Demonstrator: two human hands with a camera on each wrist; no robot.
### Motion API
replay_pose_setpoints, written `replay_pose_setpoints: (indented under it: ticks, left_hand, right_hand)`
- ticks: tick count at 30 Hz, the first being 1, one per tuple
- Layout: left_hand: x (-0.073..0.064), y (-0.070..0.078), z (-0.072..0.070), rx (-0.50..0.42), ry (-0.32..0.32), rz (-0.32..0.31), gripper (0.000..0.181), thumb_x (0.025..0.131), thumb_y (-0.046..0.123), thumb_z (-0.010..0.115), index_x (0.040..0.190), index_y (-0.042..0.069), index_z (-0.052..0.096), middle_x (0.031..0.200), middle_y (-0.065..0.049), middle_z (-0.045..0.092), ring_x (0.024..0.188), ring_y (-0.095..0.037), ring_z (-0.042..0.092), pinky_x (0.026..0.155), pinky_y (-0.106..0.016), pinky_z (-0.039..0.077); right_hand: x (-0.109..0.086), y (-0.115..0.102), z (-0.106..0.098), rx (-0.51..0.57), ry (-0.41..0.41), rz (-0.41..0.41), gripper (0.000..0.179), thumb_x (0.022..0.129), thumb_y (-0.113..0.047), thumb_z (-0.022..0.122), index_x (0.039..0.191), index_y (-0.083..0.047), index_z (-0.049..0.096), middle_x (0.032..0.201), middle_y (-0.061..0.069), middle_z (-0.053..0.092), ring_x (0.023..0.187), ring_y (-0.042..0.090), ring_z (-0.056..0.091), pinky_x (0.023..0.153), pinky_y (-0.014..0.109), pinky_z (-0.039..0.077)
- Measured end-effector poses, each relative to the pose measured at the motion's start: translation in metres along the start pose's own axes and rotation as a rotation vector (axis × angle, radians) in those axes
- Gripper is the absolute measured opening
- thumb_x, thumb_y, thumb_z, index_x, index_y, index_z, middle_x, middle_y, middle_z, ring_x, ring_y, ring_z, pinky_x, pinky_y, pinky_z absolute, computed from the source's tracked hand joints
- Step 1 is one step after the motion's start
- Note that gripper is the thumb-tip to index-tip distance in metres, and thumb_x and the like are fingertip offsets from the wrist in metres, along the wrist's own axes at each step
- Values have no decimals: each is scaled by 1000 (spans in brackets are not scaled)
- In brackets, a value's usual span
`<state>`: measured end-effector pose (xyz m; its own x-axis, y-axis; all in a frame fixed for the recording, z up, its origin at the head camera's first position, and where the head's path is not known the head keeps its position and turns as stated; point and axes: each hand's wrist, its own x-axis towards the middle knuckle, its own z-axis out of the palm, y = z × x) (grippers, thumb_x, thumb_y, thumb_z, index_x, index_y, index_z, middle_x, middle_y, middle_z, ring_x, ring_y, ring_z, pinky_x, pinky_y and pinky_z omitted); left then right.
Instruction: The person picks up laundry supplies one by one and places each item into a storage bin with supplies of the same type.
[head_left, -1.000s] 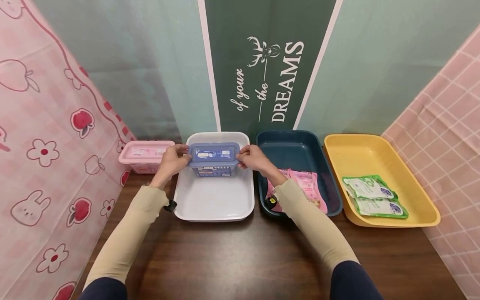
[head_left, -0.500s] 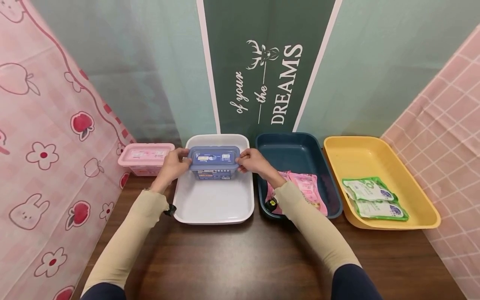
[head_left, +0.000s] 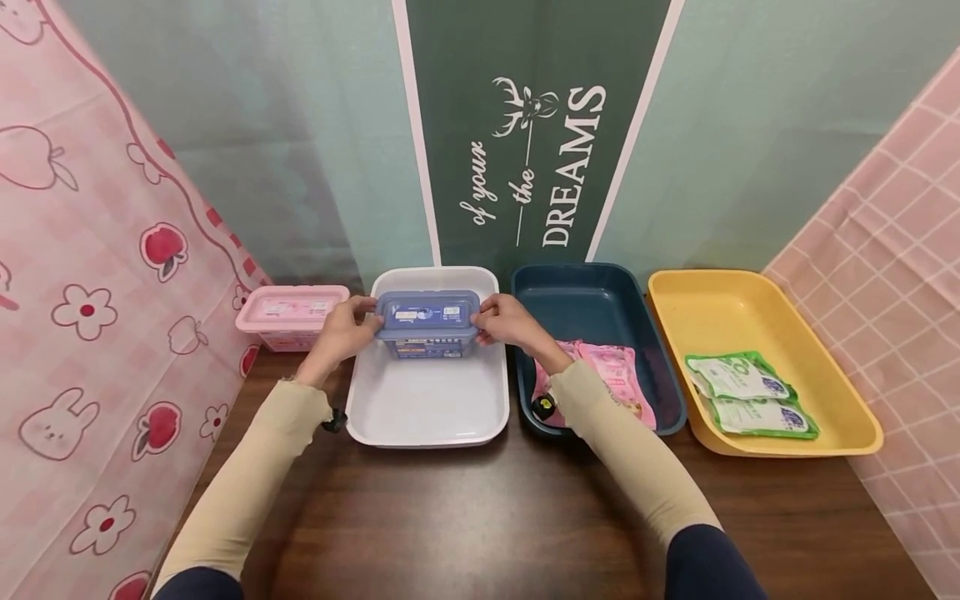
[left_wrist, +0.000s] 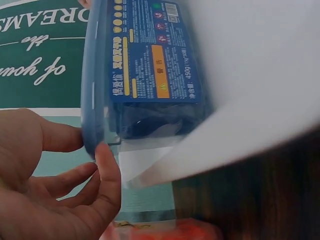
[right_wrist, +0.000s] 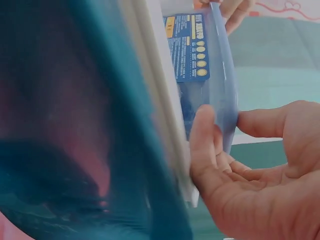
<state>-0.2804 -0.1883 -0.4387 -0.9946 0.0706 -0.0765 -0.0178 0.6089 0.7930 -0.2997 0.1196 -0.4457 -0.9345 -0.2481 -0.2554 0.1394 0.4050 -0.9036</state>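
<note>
A blue lidded plastic box (head_left: 428, 317), labelled on its lid and side, sits in the far part of the white tray (head_left: 427, 417). My left hand (head_left: 345, 327) pinches the left end of its lid rim between thumb and fingers. At the opposite end my right hand (head_left: 512, 322) pinches the rim the same way. In the left wrist view the left hand (left_wrist: 65, 170) has its thumb over the lid edge and a finger under it. The right wrist view shows the right hand (right_wrist: 255, 165) with thumb and fingers at the lid edge.
Left of the white tray stands a pink lidded box (head_left: 294, 317). To the right, a dark blue tray (head_left: 577, 292) contains pink packets (head_left: 611, 375), and a yellow tray (head_left: 712, 304) contains green-and-white pouches (head_left: 750, 396). The wooden table (head_left: 450, 517) runs along the front, with curtains behind.
The blue box has settled slightly lower within the white tray, with both hands keeping their hold at its ends. Between the last two head frames hardly anything differs.
</note>
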Motion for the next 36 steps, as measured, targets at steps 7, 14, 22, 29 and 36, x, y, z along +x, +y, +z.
replay_pose_setpoints:
  ticks: [7, 14, 22, 29, 36]
  left_hand:
    - [-1, 3, -11, 65, 29, 71, 51, 104, 13, 62, 148, -10, 52, 143, -32, 60, 119, -45, 65, 103, -55, 54]
    - [-6, 0, -26, 85, 93, 81, 45, 104, 16, 63, 144, -5, 58, 140, -27, 63, 112, -40, 65, 90, -43, 55]
    - [-11, -10, -46, 12, 141, 107, 39, 103, 12, 62, 138, -4, 62, 127, -29, 68, 93, -29, 71, 65, -18, 55]
    - [-14, -25, -65, 93, 232, 106, 39, 103, 13, 62, 137, -7, 64, 134, -31, 67, 108, -39, 69, 71, -12, 45]
    - [-15, -43, -84, 125, 400, 47, 41, 98, 13, 67, 131, -10, 68, 136, -36, 62, 120, -45, 58, 102, -52, 47]
  right_hand:
    - [-2, -12, 0, -297, 110, -110, 44, 102, -26, 69, 131, 4, 58, 107, 14, 70, 91, 27, 69, 78, 32, 54]
    - [-2, -32, 9, -402, 155, -189, 47, 101, -28, 68, 133, 5, 60, 119, 18, 59, 109, 32, 54, 96, 46, 47]
    - [-2, -57, 26, -412, 114, -269, 46, 104, -26, 67, 138, 4, 59, 131, 21, 62, 119, 34, 56, 108, 47, 48]
    - [6, -75, 46, -379, 69, -316, 45, 104, -23, 67, 138, 5, 59, 130, 20, 66, 119, 31, 61, 109, 42, 49]
    - [13, -87, 71, -300, 25, -338, 46, 103, -20, 66, 140, 6, 58, 130, 18, 67, 122, 30, 65, 109, 37, 50]
